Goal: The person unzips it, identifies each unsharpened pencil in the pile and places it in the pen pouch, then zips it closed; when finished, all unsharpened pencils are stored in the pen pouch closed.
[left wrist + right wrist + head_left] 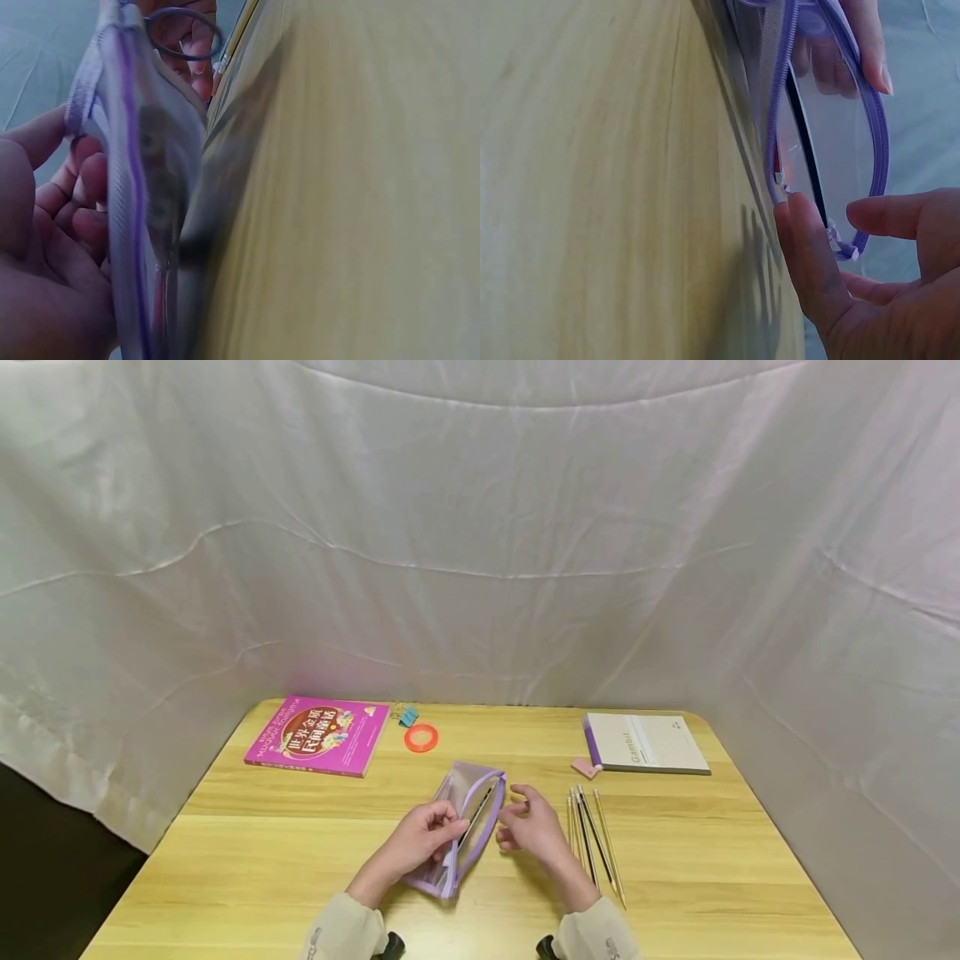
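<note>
A see-through pencil case [467, 775] with purple zipper edges stands unzipped on the table, its opening to the right. My left hand [423, 837] pinches the left edge of that opening between thumb and fingers. Inside lies a dark pencil [804, 135], and a small red item [777, 161] shows beside it. At the far end of the opening is my right hand [534, 827], thumb and fingers apart around the zipper's end, holding nothing that I can see. Several black and gold pencils [597, 842] lie on the table just right of it.
A pink book [315, 735] lies at the back left of the table [712, 860]. Beside it are teal binder clips [408, 717] and an orange tape ring [422, 738]. At the back right are a notebook [652, 743] and a small pink block [585, 767]. Grey curtains [480, 527] surround the table.
</note>
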Demonstrator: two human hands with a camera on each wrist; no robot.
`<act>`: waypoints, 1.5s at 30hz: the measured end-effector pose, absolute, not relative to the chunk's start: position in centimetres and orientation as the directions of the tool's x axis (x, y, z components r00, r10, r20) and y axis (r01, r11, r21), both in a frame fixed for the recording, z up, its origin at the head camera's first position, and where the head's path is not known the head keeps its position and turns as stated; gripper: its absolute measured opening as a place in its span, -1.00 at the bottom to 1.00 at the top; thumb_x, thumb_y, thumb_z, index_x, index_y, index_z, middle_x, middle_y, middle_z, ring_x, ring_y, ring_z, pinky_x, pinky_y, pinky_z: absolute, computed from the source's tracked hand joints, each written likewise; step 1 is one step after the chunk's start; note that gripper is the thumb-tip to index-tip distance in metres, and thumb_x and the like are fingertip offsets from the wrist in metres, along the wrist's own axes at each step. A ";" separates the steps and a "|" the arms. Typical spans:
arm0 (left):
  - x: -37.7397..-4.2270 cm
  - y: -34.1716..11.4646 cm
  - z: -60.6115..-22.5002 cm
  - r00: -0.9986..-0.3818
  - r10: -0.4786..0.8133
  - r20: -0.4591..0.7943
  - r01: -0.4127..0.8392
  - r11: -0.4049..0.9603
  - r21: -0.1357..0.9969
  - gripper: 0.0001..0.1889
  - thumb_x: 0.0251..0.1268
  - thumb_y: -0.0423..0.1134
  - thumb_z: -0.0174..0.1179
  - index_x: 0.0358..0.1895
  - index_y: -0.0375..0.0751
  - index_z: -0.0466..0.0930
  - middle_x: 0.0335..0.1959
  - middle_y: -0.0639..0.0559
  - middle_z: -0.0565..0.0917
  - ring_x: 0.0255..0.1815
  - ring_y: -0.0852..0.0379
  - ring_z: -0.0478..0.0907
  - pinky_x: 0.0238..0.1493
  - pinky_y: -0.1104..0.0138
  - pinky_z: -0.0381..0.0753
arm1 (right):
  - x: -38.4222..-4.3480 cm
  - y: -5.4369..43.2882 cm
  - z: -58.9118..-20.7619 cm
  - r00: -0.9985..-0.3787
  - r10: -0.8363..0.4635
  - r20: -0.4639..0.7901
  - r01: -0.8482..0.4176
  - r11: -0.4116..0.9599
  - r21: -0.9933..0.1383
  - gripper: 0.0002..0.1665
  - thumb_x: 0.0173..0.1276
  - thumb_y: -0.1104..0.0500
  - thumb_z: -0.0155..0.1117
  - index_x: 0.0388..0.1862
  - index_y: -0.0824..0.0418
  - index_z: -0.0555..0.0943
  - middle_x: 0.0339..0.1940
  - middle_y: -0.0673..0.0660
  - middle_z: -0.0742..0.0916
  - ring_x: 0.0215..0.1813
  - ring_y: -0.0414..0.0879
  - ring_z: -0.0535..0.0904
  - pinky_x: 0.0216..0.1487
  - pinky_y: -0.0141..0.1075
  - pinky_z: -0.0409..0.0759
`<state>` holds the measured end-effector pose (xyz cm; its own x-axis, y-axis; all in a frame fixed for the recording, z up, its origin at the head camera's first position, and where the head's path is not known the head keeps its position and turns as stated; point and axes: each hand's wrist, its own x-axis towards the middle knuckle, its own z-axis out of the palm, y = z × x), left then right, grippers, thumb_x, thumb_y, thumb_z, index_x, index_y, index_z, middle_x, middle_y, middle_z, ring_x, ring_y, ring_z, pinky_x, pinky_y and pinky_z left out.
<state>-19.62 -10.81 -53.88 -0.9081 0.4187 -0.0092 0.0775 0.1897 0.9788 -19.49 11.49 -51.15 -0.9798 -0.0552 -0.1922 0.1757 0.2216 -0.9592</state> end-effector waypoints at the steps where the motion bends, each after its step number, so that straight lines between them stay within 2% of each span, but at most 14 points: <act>1: -19.6 -10.8 -53.9 -0.907 0.420 -0.011 0.082 0.202 0.976 -0.71 0.47 -0.15 0.29 -0.30 -0.32 0.51 -0.62 0.05 0.43 -0.63 0.24 0.39 -0.56 0.46 0.41 | -19.5 11.5 -51.2 -0.979 -0.055 -0.196 0.179 0.222 -0.958 -0.21 0.42 0.38 0.28 0.56 0.44 0.20 0.09 0.47 0.66 -0.37 0.05 0.76 -0.31 -0.11 0.80; 10: -19.4 -11.1 -53.7 -0.898 0.439 -0.028 0.118 0.302 0.946 -0.67 0.44 -0.04 0.32 -0.35 -0.19 0.50 -0.59 0.15 0.44 -0.64 0.29 0.37 -0.58 0.49 0.42 | -19.6 11.4 -51.6 -0.970 -0.077 -0.231 0.211 0.206 -0.956 -0.18 0.41 0.37 0.27 0.58 0.41 0.17 0.09 0.43 0.65 -0.35 0.04 0.74 -0.29 -0.11 0.80; 18: -19.2 -11.1 -53.8 -0.896 0.444 -0.014 0.171 0.375 0.911 -0.70 0.34 -0.06 0.42 -0.37 -0.15 0.54 -0.58 0.15 0.44 -0.64 0.33 0.37 -0.60 0.50 0.39 | -19.6 11.3 -51.9 -0.969 -0.079 -0.235 0.216 0.196 -0.956 -0.21 0.42 0.37 0.25 0.55 0.44 0.19 0.02 0.40 0.66 -0.35 0.02 0.75 -0.30 -0.11 0.80; 23: -18.7 -11.5 -53.6 -0.893 0.450 0.011 0.221 0.417 0.882 -0.73 0.22 -0.08 0.50 -0.33 -0.08 0.58 -0.52 0.15 0.52 -0.57 0.34 0.38 -0.55 0.47 0.41 | -19.7 11.4 -52.1 -0.971 -0.071 -0.228 0.212 0.191 -0.959 -0.21 0.43 0.34 0.27 0.55 0.45 0.18 -0.01 0.40 0.68 -0.37 0.01 0.75 -0.31 -0.11 0.80; 31: -17.3 -13.4 -53.2 -0.842 0.539 0.023 0.302 0.435 0.848 -0.76 0.12 -0.08 0.57 -0.25 0.06 0.68 -0.45 0.14 0.61 -0.52 0.36 0.42 -0.44 0.47 0.46 | -19.9 11.4 -52.4 -0.974 -0.071 -0.217 0.202 0.175 -0.964 -0.18 0.49 0.26 0.29 0.60 0.37 0.14 -0.05 0.41 0.68 -0.42 -0.02 0.73 -0.34 -0.10 0.80; 39: -15.8 -14.8 -52.7 -0.785 0.619 0.032 0.381 0.441 0.813 -0.60 -0.09 -0.17 0.66 -0.14 0.10 0.70 -0.29 0.06 0.65 -0.36 0.29 0.49 -0.29 0.45 0.54 | -20.1 11.4 -52.5 -0.970 -0.064 -0.233 0.218 0.186 -0.958 -0.12 0.48 0.25 0.33 0.62 0.34 0.10 -0.09 0.36 0.67 -0.43 -0.03 0.73 -0.35 -0.12 0.79; 45: -15.0 -15.0 -52.8 -0.741 0.668 0.075 0.475 0.440 0.762 -0.37 -0.29 -0.27 0.71 -0.04 0.17 0.64 -0.18 0.20 0.62 -0.23 0.31 0.48 -0.20 0.47 0.53 | -20.1 11.2 -52.6 -0.970 -0.058 -0.236 0.220 0.203 -0.954 -0.13 0.43 0.34 0.34 0.61 0.31 0.16 -0.15 0.31 0.69 -0.45 -0.05 0.71 -0.37 -0.15 0.79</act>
